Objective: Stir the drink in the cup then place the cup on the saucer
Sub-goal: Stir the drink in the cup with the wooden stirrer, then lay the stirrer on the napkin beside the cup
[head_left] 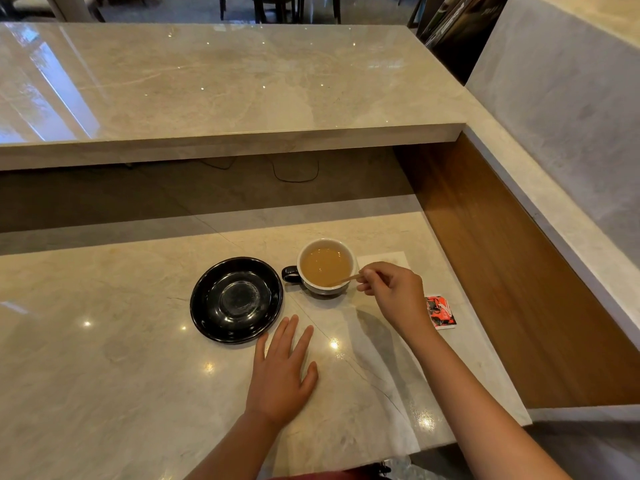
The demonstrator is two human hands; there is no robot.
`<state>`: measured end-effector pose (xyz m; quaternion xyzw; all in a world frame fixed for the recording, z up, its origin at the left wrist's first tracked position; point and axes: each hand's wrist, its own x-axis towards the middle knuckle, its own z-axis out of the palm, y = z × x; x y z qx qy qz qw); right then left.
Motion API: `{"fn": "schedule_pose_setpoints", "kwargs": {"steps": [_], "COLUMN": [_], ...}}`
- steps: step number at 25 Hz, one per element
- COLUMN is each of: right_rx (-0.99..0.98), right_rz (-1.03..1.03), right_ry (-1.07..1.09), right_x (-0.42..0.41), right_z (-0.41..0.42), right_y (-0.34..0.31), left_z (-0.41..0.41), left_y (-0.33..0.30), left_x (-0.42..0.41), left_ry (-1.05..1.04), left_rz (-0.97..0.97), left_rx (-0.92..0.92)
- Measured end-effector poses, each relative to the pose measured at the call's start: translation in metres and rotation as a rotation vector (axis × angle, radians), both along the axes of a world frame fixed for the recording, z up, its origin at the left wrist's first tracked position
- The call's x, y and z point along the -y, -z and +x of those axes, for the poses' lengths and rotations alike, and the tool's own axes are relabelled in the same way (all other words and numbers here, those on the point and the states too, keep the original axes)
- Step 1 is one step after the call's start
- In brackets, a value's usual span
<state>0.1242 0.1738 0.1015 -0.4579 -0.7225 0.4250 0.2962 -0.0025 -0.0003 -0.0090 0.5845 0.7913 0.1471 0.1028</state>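
A cup [320, 245], white inside with a black handle on its left, stands on the marble counter and holds a light brown drink [325, 265]. My right hand [393, 294] is just right of the cup, pinching a thin wooden stirrer [346, 280] whose tip dips into the drink. An empty black saucer [236, 299] lies on the counter to the left of the cup, a small gap between them. My left hand [282, 372] rests flat on the counter, fingers spread, in front of the saucer's right edge and holding nothing.
A red and white sachet [440, 312] lies on the counter to the right of my right wrist. A white napkin [389, 258] lies behind my right hand. A raised marble ledge [225, 98] runs along the back, and a wooden side wall [502, 254] bounds the right.
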Motion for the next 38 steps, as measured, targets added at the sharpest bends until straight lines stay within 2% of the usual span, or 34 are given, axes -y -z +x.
{"fn": "schedule_pose_setpoints", "kwargs": {"steps": [13,16,18,20,24,26,38], "right_rx": [-0.255,-0.323,-0.281,-0.141,0.186,0.287,0.441], "right_rz": [-0.238,-0.235,-0.159,0.015,0.628,0.782,0.806], "right_ry": [0.265,0.284,0.269,0.230,-0.030,-0.136,-0.334], "right_x": [-0.023,-0.030,-0.034,-0.036,-0.032,-0.030,-0.013], "right_z": [0.055,0.069,0.077,0.080,0.078,0.079,0.098], "right_y": [-0.006,-0.004,-0.001,0.004,0.017,0.027,0.055], "left_z": [0.000,-0.001,0.000,0.000,0.001,0.001,0.002], "left_y": [0.003,0.006,0.006,0.004,0.002,0.001,-0.003], "left_x": [0.000,0.000,-0.001,-0.001,-0.001,-0.001,-0.001], "left_ry": [-0.017,-0.020,-0.020,-0.018,-0.018,-0.022,-0.022], "left_rz": [0.011,-0.012,-0.009,0.003,0.029,0.028,-0.002], "left_rx": [0.012,-0.002,-0.001,0.000,0.008,0.014,0.013]}}
